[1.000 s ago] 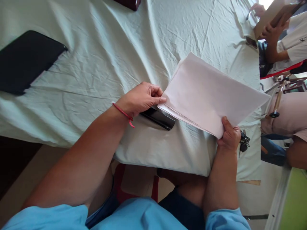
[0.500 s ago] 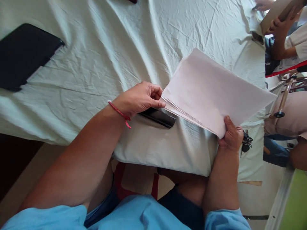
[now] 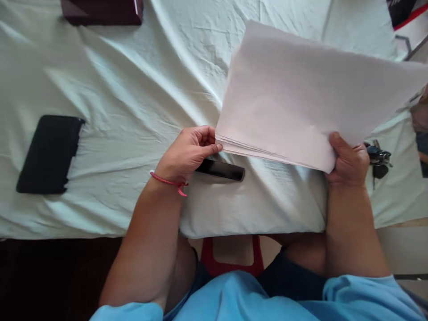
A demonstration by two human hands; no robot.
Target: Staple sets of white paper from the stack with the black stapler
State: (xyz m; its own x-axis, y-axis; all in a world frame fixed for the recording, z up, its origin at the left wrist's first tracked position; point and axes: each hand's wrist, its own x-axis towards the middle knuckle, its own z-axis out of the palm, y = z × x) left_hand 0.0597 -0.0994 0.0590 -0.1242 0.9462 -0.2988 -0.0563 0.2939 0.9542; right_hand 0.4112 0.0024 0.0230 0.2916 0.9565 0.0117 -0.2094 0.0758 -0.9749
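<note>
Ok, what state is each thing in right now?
Stack of white paper sheets: lifted, tilted, held at both near corners.
Left hand: grip pinching the stack's corner.
Right hand: grip closed on the stack.
Slim black phone: lying flat.
Black rectangular case: lying flat, closed.
Bunch of keys: lying loose.

A wrinkled pale-green cloth covers the counter. On it at the left lies a flat black rectangular case, tilted slightly. A dark maroon box sits at the far edge, cut off by the frame. A slim glossy black phone lies near the front edge. A bunch of dark keys rests at the right. A red stool shows under the counter.
</note>
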